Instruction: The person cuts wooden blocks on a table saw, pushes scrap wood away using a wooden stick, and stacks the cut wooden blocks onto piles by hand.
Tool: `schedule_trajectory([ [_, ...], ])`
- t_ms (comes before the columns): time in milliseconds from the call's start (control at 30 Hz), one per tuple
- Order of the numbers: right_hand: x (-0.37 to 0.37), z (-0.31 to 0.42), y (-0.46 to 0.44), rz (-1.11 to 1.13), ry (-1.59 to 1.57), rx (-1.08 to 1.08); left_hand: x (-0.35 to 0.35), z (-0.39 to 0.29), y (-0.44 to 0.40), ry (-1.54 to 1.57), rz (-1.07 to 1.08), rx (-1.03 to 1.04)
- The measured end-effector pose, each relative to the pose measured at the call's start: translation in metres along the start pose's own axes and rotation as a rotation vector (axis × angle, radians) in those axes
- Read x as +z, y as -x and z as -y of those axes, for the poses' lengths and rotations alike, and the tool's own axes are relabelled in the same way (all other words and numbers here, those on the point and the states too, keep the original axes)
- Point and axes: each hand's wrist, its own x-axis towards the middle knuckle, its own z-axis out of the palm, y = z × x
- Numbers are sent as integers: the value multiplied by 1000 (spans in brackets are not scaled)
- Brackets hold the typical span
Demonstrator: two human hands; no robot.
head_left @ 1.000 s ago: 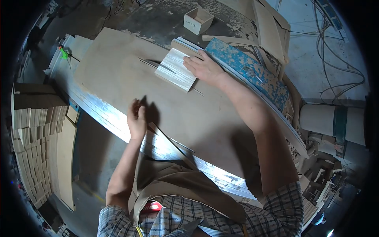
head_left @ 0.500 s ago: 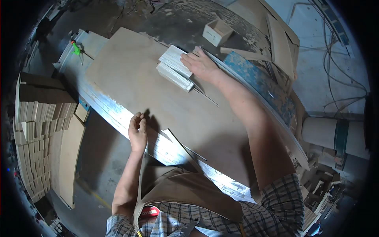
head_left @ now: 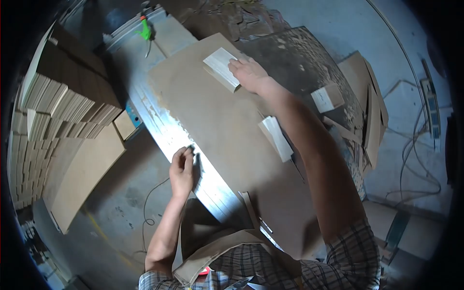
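My right hand (head_left: 249, 75) is at the far side of the brown board (head_left: 212, 116), its fingers curled over the edge of a pale, streaked wooden block (head_left: 221, 65). A second, narrower pale block (head_left: 278, 140) lies nearer to me, apart from the first, with a thin dark rod (head_left: 298, 171) by its end. Above the shiny metal edge (head_left: 212, 188) my left hand (head_left: 181, 174) is raised with its fingers curled together. Whether anything small is in them is hidden. A thin wooden strip (head_left: 249, 210) lies close to my apron.
Tall stacks of cut panels (head_left: 63, 106) stand at the left. A green air gun (head_left: 144, 30) rests at the far left of the bench. A small wooden box (head_left: 327, 98) sits on the dark, worn surface at the right, with offcuts (head_left: 372, 111) beyond it.
My right hand has carried the wider block away from the narrower one, toward the far end of the board. The view has turned too. My left hand stays curled near the metal edge.
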Motion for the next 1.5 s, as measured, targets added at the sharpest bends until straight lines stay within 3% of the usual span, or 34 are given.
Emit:
schedule_trajectory([
  [100, -7, 54, -16, -80, -69, -67, 8, -15, -40, 38, -15, -18],
  [333, -53, 172, 15, -27, -254, -83, 4, -31, -88, 97, -159, -137],
  [400, -58, 183, 15, 6, -369, -8, 0, -49, -76, 26, -113, -228],
  [433, -49, 187, 11, -47, -502, 160, 1, -52, -72, 62, -126, -202],
  [467, -41, 189, 6, -102, -635, 327, -6, -55, -72, -14, -46, -304],
  [500, -51, 186, 0, 142, -826, 503, -5, -57, -72, -28, -85, -298],
  [533, -52, 183, 1, 134, -832, 493, -4, -57, -72, -43, -129, -291],
  [600, -54, 175, 2, 346, -1178, 439, -8, -42, -83, 30, -96, -356],
  [667, 25, 175, -5, 278, -1264, 430, -11, -50, -86, 55, -129, -410],
  [733, 6, 185, 7, 160, -1350, 458, -25, -55, -87, 156, -42, -456],
  [800, -9, 194, 13, 208, -1281, 536, -34, -14, -96, 360, 98, -459],
  [867, -28, 215, 21, 203, -1298, 556, -56, -44, -72, 437, 82, -469],
  [933, -49, 236, 33, 199, -1316, 588, -81, -29, -62, 466, 111, -434],
  [1000, -76, 264, 44, 165, -1502, 561, -118, -51, -38, 578, 162, -345],
  [1067, -112, 289, 61, 90, -1694, 488, -154, -85, -12, 688, 36, -329],
  [1133, -156, 310, 80, 4, -1932, 419, -210, -65, 0, 702, 50, -216],
  [1233, -145, 323, 119, 46, -1822, 266, -307, -156, 24, 683, -191, -105],
  [1333, -123, 328, 152, 144, -1748, 272, -376, -225, 2, 578, -354, 44],
  [1400, -111, 328, 166, 182, -1751, 312, -415, -272, -30, 495, -318, 128],
  [1500, -105, 328, 175, 217, -1822, 427, -470, -314, -103, 462, -202, 37],
])
